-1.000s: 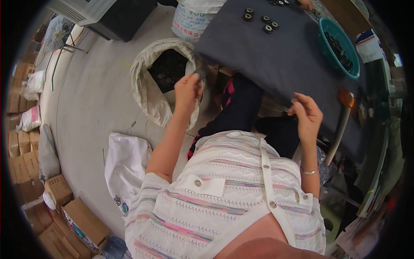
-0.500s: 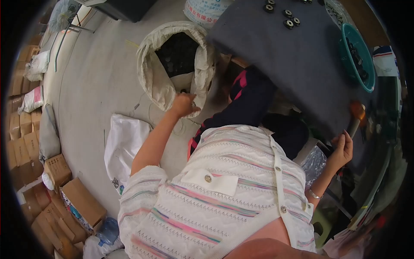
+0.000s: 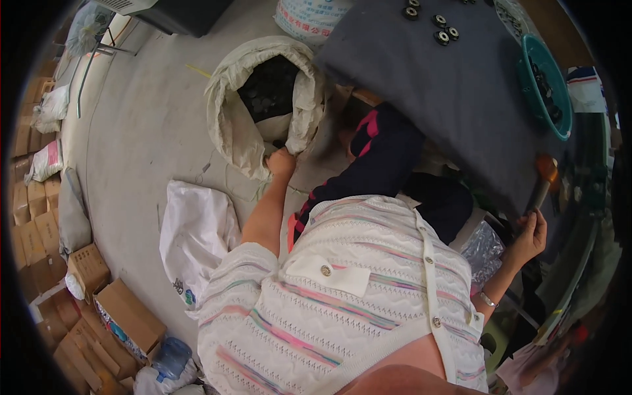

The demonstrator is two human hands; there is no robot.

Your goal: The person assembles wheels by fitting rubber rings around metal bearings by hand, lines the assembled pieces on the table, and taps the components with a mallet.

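A pale woven sack (image 3: 227, 125) with a rolled rim stands on the floor, holding many small dark pieces (image 3: 268, 85). At the sack's near rim, my left hand (image 3: 282, 163) is closed on the edge of the fabric; its fingertips are hidden. A small dark piece shows just past the knuckles. Over the right side of the table, my right hand (image 3: 530, 238) has its fingers around the lower end of the handle of a mallet (image 3: 545, 172). The mallet has an orange, translucent-looking head.
The dark-covered table (image 3: 441, 85) carries several small black wheels with metal centres (image 3: 442, 37) and a teal basket (image 3: 525, 85) of black parts. A white sack (image 3: 197, 230) lies on the floor. Cardboard boxes (image 3: 130, 313) line the left. My legs are beside the table.
My left hand has come toward me to the near rim of the sack, and the rim has changed shape there. My right hand has moved right and closed on the mallet handle.
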